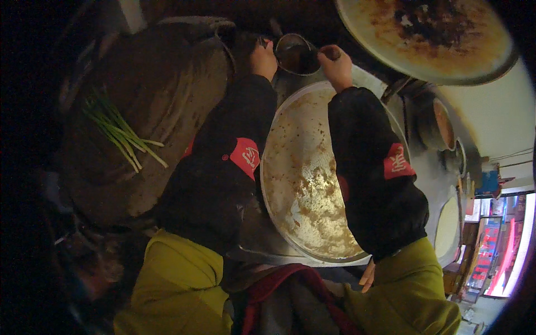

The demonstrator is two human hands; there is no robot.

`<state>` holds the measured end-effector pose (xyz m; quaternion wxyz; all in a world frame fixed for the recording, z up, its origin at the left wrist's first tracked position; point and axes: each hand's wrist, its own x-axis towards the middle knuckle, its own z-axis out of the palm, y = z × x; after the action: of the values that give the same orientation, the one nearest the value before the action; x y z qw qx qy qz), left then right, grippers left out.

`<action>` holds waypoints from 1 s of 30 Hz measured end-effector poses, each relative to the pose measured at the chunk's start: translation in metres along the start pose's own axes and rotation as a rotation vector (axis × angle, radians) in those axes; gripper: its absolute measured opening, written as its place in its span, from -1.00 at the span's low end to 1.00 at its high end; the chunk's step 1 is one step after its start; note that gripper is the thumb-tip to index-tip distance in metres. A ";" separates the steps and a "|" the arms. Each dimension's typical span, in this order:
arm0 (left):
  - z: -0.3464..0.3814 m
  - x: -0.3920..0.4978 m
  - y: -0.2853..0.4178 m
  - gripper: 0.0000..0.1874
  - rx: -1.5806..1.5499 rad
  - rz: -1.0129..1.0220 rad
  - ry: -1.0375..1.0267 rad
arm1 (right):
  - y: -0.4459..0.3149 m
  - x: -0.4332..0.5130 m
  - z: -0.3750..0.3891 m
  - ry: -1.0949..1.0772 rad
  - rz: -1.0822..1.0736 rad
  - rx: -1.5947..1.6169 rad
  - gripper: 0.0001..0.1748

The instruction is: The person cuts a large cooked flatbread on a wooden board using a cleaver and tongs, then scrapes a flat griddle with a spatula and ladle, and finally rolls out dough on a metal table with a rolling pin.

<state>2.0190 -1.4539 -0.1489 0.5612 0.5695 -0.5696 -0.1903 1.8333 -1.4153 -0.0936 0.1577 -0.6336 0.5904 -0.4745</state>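
Note:
At the top of the view stands a small round metal pot (293, 58) with something dark inside. My left hand (264, 60) is at its left side, its fingers curled by a dark object too dim to name. On the pot's right, my right hand (336, 67) is closed around a dark, round-ended handle. Under my right forearm lies a large round metal pan (307, 138), smeared with shiny, oily brown residue. The forearm hides its right part.
Several scallions (125, 138) lie on a large round, worn board (188, 100) at left. A scorched round lid (368, 33) hangs at upper right. Pots (437, 125) and a pale round sheet (447, 226) are at right. Fingers (368, 276) of unclear owner show below my right elbow.

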 end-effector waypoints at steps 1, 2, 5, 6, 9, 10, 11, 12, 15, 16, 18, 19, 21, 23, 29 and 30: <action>0.000 0.001 -0.001 -0.76 0.007 0.012 0.008 | 0.001 -0.001 -0.001 -0.018 0.000 0.009 -0.76; 0.002 0.002 -0.002 -0.76 0.014 0.024 0.018 | 0.000 -0.003 -0.003 -0.036 0.002 0.027 -0.79; 0.011 0.014 -0.004 -0.74 0.155 0.002 0.022 | -0.005 -0.008 -0.007 -0.103 0.035 0.061 -0.82; 0.013 0.021 -0.005 -0.73 0.079 -0.074 0.024 | -0.007 -0.010 -0.009 -0.123 0.079 0.063 -0.82; 0.016 0.045 -0.002 -0.72 -0.036 -0.158 0.007 | -0.014 -0.010 -0.015 -0.182 0.065 0.190 -0.79; 0.014 0.052 -0.002 -0.73 -0.034 -0.102 -0.001 | -0.014 -0.008 -0.019 -0.176 0.082 0.219 -0.77; 0.011 0.057 0.000 -0.73 -0.031 -0.049 -0.009 | -0.013 -0.005 -0.024 -0.188 0.098 0.260 -0.74; 0.009 0.061 0.002 -0.73 -0.106 -0.047 -0.024 | -0.011 -0.001 -0.030 -0.211 0.105 0.315 -0.72; -0.005 0.069 0.008 -0.77 -0.333 -0.109 -0.109 | -0.001 0.012 -0.045 -0.217 -0.037 0.067 -0.69; -0.010 0.072 0.011 -0.80 -0.416 -0.171 -0.168 | 0.003 0.016 -0.049 -0.229 -0.063 0.092 -0.68; -0.019 0.075 0.015 -0.84 -0.515 -0.224 -0.235 | 0.010 0.021 -0.052 -0.242 -0.055 0.114 -0.67; -0.023 0.076 0.017 -0.85 -0.531 -0.211 -0.243 | 0.012 0.022 -0.052 -0.238 -0.144 0.142 -0.67; -0.029 0.077 0.021 -0.88 -0.577 -0.196 -0.245 | 0.014 0.024 -0.052 -0.209 -0.193 0.148 -0.67; -0.037 0.075 0.023 -0.89 -0.637 -0.188 -0.230 | 0.013 0.024 -0.050 -0.202 -0.175 0.082 -0.65; -0.046 0.070 0.026 -0.95 -0.739 -0.130 -0.258 | 0.010 0.018 -0.041 -0.212 -0.216 0.122 -0.67; -0.046 0.070 0.026 -0.95 -0.758 -0.131 -0.256 | 0.010 0.015 -0.040 -0.224 -0.219 0.145 -0.68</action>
<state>2.0663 -1.4873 -0.0834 0.6426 0.3290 -0.4870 -0.4916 1.7940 -1.4170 -0.0747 0.2153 -0.7302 0.4606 -0.4565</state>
